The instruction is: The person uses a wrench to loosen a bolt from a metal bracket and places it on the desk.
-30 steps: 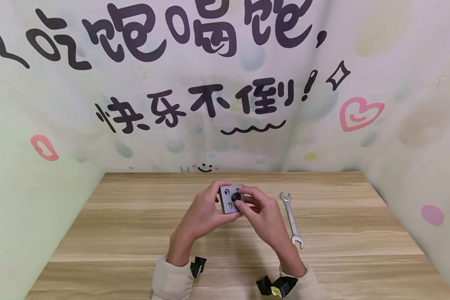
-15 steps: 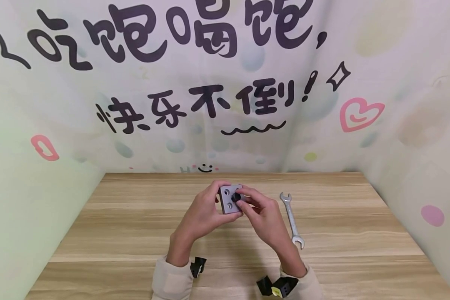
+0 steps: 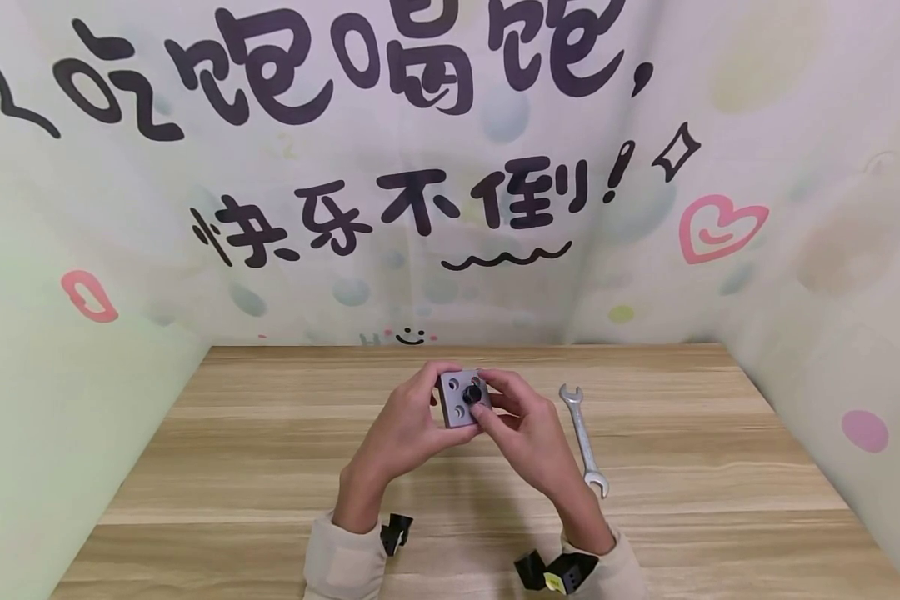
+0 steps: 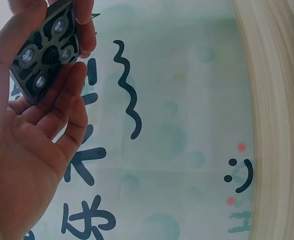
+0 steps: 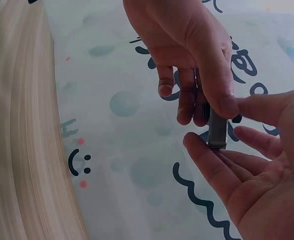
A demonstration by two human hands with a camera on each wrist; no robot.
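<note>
Head view: my left hand (image 3: 408, 421) pinches the grey plate (image 3: 456, 397) by its edges, above the table (image 3: 255, 467). My right hand (image 3: 525, 421) has thumb and index finger parted about the black bolt (image 3: 472, 394) at the plate's centre; the thumb tip lies at its head, exact contact uncertain. To turn it well, I should close both tips squarely on the head, hold the plate firm and avoid side load.

The plate (image 3: 458, 398) looks smooth and matt, the wrench (image 3: 583, 435) shiny metal, the table (image 3: 270, 433) smooth wood, the sleeves (image 3: 343, 560) matt cloth.
</note>
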